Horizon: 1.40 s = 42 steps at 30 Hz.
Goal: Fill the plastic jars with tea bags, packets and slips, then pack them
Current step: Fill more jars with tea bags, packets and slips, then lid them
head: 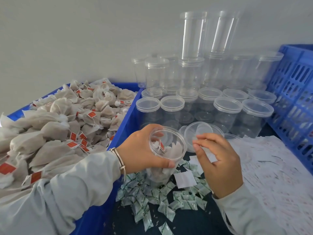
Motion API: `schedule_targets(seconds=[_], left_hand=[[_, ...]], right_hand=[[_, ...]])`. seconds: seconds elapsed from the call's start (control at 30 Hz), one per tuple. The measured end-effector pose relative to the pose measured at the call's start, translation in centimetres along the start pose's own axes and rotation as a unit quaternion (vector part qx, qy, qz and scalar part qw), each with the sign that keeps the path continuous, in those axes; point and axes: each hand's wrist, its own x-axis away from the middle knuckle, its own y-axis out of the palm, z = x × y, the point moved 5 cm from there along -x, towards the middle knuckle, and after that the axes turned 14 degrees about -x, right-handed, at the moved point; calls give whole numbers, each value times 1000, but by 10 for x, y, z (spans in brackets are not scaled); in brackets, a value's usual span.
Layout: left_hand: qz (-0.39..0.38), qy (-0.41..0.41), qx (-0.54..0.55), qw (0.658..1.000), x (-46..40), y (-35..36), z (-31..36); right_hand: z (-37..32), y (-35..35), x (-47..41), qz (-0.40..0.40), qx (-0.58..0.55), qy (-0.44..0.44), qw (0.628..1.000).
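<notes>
Blue crate, near edge: open jar of tea bags was gripped by left hand; lid was pinched by right hand. Risk judged: protruding bags could be trapped under lid.

Dark work surface carries a scatter of green-printed white packets at centre; white paper slips heaped to the right; blue bin w/ tea bags on left; blue slotted crate at far right; clear lidded plastic jars stacked at back.
</notes>
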Motion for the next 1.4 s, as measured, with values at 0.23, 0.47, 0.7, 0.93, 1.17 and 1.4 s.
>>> schedule_targets(seconds=[0.23, 0.47, 0.7, 0.93, 1.17, 1.4], left_hand=[[39, -35, 26, 998, -2, -5, 1], [48, -58, 26, 997, -3, -6, -4], [38, -49, 16, 998, -3, -3, -2], [32, -38, 8, 999, -2, -3, 0], [19, -27, -8, 999, -1, -1, 1], [20, -18, -2, 1000, 1, 1, 3]], right_hand=[[64, -27, 16, -142, 72, 259, 953], [64, 30, 53, -386, 111, 276, 873], [65, 28, 53, -333, 78, 244, 908], [65, 11, 46, -163, -40, 301, 939], [15, -7, 0, -1, -70, 148, 987], [-22, 33, -40, -108, -56, 142, 982]])
